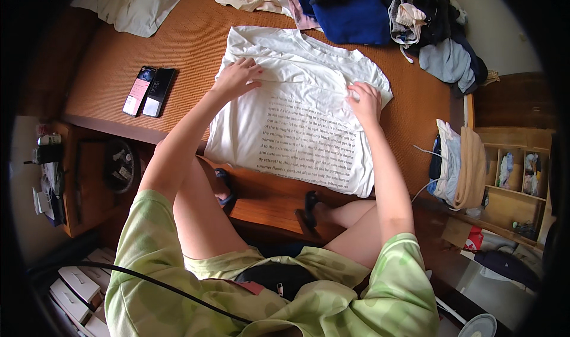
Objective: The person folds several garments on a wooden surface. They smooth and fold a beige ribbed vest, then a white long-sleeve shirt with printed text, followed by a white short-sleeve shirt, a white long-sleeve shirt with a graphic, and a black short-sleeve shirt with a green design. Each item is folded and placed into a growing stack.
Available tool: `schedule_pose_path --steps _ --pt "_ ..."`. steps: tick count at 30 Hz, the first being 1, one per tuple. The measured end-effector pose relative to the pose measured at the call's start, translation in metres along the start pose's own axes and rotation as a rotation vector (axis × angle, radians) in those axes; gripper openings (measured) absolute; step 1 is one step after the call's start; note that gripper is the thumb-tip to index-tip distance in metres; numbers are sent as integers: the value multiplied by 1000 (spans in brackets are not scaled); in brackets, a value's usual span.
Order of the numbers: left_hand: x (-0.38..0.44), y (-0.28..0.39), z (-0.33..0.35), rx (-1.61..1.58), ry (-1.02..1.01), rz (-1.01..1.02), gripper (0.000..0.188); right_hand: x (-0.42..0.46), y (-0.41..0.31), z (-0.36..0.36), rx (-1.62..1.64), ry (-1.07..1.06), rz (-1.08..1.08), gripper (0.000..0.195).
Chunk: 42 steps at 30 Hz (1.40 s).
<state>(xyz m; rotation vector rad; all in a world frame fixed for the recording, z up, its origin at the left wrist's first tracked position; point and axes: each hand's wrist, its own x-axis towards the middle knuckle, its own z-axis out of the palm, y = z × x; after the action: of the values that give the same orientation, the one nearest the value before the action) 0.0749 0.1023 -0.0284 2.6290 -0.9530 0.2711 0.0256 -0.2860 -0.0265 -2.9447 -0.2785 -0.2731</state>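
A white T-shirt (307,127) with lines of grey print lies on the woven mat in front of me, its neckline away from me and its hem hanging over the mat's near edge. Creases run across its upper part. My left hand (239,78) rests on the shirt's upper left area, fingers spread and bent. On the right side of the shirt, my right hand (366,102) has its fingertips and thumb at a fold of the cloth; whether it pinches the fabric is unclear.
Two phones (139,92) (159,93) lie on the mat at left. Heaped clothes (356,16) line the far side, with pale cloth (133,3) at far left. Folded garments (458,167) stand at the right edge, beside an open wooden drawer unit (512,190).
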Motion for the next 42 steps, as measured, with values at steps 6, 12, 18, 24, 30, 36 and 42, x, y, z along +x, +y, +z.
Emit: schedule_pose_path --steps 6,12,18,24,30,36,42 --pt "-1 -10 -32 45 -119 -126 14 8 8 -11 623 325 429 33" --pt "1 -3 -56 -97 -67 55 12 13 33 -49 537 359 504 29" --pt "8 4 -19 -138 -176 136 20 -8 55 -34 221 80 202 38" --pt "43 -20 21 225 -73 -52 40 -25 41 -20 316 -169 347 46" --pt "71 -39 14 90 -293 -187 49 -33 58 -19 857 -209 716 37" --pt "71 -41 24 33 -340 -205 53 -39 39 -83 1180 -460 685 29" --pt "87 -49 25 52 -344 -247 38 -40 52 -73 582 -431 327 23"
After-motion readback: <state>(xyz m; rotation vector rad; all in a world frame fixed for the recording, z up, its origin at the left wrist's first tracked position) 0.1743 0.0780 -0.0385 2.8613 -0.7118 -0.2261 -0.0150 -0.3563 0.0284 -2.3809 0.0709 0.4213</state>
